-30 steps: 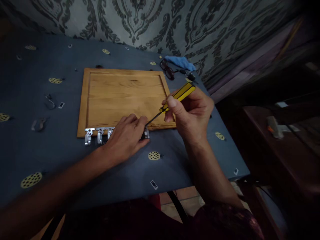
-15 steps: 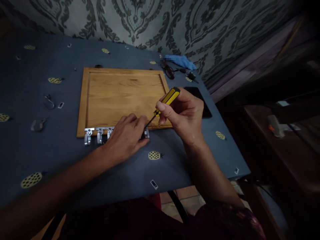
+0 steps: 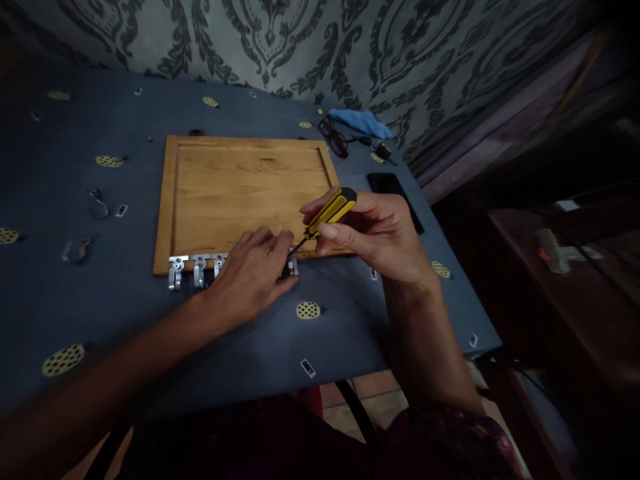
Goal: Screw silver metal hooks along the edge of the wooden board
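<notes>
A framed wooden board (image 3: 245, 193) lies on the table, with a metal hook rail (image 3: 199, 258) along its near edge. My left hand (image 3: 250, 270) is closed over the rail, fingers on top and thumb on the near side, hiding its middle part. The rail's right end shows just past the fingertips. Between the thumb and fingers of my right hand (image 3: 390, 237) is a yellow and black screwdriver (image 3: 331, 212), held at a slant. Its shaft points down-left to the rail beside my left fingertips; the contact of the tip is hidden.
Two loose metal hooks (image 3: 99, 203) (image 3: 79, 249) lie left of the board on the blue tablecloth (image 3: 200, 373). Behind and right are glasses (image 3: 334, 137), a blue cloth (image 3: 361, 123), a dark keyring-like item (image 3: 379, 148) and a black phone (image 3: 390, 182). A patterned wall (image 3: 270, 40) rises behind.
My right hand has shifted slightly right and down and its fingers have spread along the screwdriver, whose handle sits a little lower. My left hand, the board and the rail have stayed put.
</notes>
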Demonstrator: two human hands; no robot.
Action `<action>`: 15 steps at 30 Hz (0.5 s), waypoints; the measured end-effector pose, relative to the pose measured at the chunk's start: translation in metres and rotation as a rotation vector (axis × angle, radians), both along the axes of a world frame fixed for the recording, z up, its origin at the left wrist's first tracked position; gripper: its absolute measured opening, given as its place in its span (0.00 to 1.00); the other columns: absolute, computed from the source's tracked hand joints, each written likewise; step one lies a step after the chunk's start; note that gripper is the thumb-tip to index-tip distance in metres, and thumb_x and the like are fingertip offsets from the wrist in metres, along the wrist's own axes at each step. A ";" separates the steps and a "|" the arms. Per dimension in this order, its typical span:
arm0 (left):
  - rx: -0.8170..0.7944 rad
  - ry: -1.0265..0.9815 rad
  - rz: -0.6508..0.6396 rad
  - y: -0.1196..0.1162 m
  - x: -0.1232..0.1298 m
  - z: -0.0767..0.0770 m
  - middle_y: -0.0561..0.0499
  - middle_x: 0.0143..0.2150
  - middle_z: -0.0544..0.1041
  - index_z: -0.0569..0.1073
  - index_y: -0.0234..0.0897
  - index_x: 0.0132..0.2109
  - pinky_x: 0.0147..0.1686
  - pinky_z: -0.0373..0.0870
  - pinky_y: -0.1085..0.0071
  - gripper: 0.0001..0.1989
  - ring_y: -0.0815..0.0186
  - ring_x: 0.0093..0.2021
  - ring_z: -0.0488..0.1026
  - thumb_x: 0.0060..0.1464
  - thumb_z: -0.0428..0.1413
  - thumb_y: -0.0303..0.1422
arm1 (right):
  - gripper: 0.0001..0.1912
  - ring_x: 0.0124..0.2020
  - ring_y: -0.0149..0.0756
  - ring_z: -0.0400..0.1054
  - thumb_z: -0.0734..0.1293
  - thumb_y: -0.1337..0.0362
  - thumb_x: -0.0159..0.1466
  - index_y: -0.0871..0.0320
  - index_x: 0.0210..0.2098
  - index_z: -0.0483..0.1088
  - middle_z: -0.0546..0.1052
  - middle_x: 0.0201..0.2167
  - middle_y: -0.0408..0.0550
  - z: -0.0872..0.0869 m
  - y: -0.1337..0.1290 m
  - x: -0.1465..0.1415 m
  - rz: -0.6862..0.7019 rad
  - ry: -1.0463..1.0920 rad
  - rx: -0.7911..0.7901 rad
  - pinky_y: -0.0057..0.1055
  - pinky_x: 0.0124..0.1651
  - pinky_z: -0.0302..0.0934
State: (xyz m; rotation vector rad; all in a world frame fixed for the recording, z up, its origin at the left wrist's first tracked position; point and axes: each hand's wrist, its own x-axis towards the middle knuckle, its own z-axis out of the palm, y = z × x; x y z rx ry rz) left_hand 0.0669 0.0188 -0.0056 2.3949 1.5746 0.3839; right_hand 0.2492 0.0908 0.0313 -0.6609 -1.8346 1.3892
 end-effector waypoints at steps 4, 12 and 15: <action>-0.004 0.013 -0.008 0.000 0.000 0.000 0.41 0.44 0.78 0.65 0.34 0.52 0.49 0.68 0.55 0.16 0.49 0.50 0.70 0.60 0.58 0.35 | 0.09 0.21 0.22 0.69 0.78 0.61 0.57 0.58 0.32 0.77 0.78 0.31 0.41 -0.003 0.000 -0.005 -0.073 0.038 0.026 0.21 0.24 0.70; -0.022 0.018 -0.008 0.001 0.000 0.004 0.41 0.44 0.78 0.66 0.34 0.51 0.49 0.69 0.55 0.15 0.49 0.50 0.70 0.60 0.59 0.34 | 0.13 0.21 0.24 0.70 0.77 0.57 0.59 0.56 0.39 0.77 0.79 0.33 0.41 -0.002 0.003 -0.004 -0.052 0.029 -0.006 0.25 0.26 0.71; -0.027 0.015 -0.008 0.001 0.000 0.005 0.41 0.44 0.78 0.65 0.34 0.51 0.48 0.69 0.55 0.15 0.49 0.50 0.70 0.60 0.59 0.34 | 0.15 0.22 0.25 0.71 0.75 0.56 0.62 0.55 0.45 0.78 0.80 0.35 0.42 -0.001 0.003 -0.001 -0.029 0.002 0.002 0.27 0.30 0.74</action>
